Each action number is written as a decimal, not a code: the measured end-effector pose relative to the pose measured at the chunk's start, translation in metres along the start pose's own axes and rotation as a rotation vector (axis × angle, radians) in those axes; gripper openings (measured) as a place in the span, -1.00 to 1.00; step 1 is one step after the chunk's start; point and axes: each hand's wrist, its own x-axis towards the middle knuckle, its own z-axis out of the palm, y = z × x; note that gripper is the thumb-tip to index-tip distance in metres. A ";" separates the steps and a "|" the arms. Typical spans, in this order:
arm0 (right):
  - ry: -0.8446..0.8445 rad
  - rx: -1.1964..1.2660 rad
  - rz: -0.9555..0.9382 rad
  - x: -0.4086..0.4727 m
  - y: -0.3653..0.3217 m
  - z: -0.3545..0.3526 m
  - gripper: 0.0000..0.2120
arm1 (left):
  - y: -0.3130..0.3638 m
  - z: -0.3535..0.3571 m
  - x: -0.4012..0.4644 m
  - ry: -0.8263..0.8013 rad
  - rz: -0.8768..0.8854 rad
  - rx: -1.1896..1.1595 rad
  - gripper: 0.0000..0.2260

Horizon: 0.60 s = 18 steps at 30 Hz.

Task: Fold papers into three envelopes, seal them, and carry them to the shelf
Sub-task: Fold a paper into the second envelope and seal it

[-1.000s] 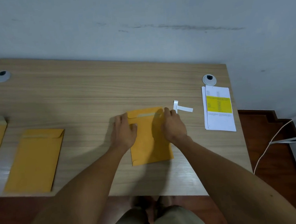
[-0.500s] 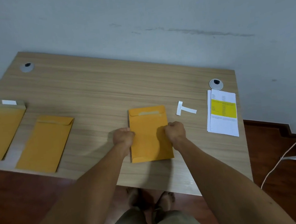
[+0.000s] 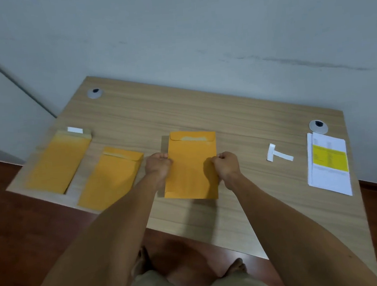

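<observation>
Envelopes are the big job on this desk (image 3: 227,120). The desk is wood and sits against a grey wall (image 3: 194,27). It has two round holes, one far left (image 3: 94,93) and one far right (image 3: 318,126).

Three orange envelopes lie on the desk. The middle envelope (image 3: 190,156) is in the centre, with its flap folded down at the far end. Both hands grip it. The left hand (image 3: 158,166) is curled into a fist on its left edge. The right hand (image 3: 226,165) is curled into a fist on its right edge. Its near end looks a bit lifted off the desk, with a shadow under it.

The second envelope (image 3: 111,178) lies just left of the left hand. Its flap is folded down too. Its near end sticks out past the desk edge.

The third envelope (image 3: 58,162) lies at the far left. Its flap is open at the far end, and a small white strip (image 3: 75,130) sits on the flap.

A stack of papers (image 3: 330,182) lies at the right edge of the desk. The top sheet has a yellow block on it.

Two small white strips (image 3: 278,155) lie between the right hand and the papers. They cross and make a T shape.

The floor (image 3: 18,228) below is dark red-brown wood.
</observation>
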 end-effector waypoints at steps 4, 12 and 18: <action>0.019 -0.021 0.001 -0.010 -0.010 0.066 -0.87 | -0.004 -0.063 0.034 -0.048 0.023 0.069 -0.91; 0.118 -0.009 0.058 -0.057 -0.014 0.196 -0.88 | -0.036 -0.189 0.106 -0.187 0.031 0.190 -0.84; 0.167 -0.012 0.041 -0.081 -0.010 0.251 -0.96 | -0.055 -0.238 0.131 -0.204 0.081 0.186 -0.74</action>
